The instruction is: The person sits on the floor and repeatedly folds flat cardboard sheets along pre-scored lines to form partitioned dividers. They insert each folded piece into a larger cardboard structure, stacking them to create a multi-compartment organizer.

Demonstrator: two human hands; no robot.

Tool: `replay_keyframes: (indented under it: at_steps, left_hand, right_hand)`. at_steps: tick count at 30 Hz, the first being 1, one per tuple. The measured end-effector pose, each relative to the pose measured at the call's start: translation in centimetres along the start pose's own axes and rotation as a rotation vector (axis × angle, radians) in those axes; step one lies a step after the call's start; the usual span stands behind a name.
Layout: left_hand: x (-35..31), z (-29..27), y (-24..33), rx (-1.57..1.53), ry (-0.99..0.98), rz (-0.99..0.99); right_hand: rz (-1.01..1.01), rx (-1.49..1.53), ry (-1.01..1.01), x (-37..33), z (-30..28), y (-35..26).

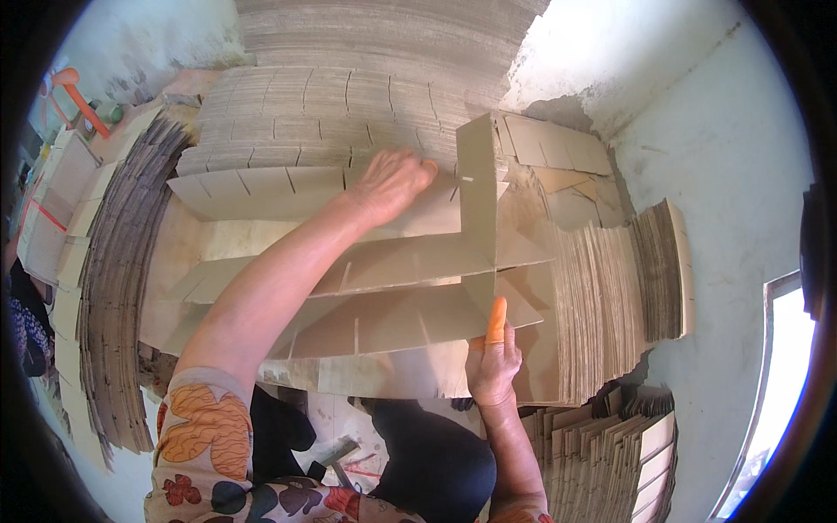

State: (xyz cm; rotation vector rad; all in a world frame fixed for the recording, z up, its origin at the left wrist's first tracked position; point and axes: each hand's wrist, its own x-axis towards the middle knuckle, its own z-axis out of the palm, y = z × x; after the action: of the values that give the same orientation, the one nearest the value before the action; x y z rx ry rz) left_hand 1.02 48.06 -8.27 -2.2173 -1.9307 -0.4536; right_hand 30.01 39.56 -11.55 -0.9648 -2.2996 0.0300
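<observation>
Slotted cardboard strips stand on edge in front of me: a far strip (261,193), a middle strip (410,257) and a near strip (392,324). Across their right ends runs an upright cardboard cross strip (478,196), slotted into at least the middle one. My left hand (392,185) is closed on the upper edge of the far strip, its fingertips partly hidden. Low on the right, my right hand (494,364) pinches the near end of the cross strip, where it meets the near strip. Orange finger covers show on both hands.
Behind the strips lies a wide stack of slotted cardboard (279,113). More stacks stand on the left (131,253), on the right (597,305) and at lower right (602,466). Walls rise behind and to the right. An orange handle (83,105) sticks up at far left.
</observation>
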Motion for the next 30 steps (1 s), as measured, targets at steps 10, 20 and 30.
replay_keyframes:
  at_steps: [10, 20, 30]
  left_hand:
    - [-0.4, -0.3, 0.4, -0.058, 0.152, 0.046]
    - [-2.7, -1.6, 2.2, -0.128, 0.183, 0.12]
    - [-4.3, -2.5, 3.1, -0.175, 0.188, 0.086]
  right_hand:
    - [0.015, -0.003, -0.078, -0.4, -0.9, -0.3]
    - [0.036, 0.03, -0.11, -1.2, -2.8, -1.2]
    - [0.022, 0.096, -0.127, -1.3, -6.1, -2.6]
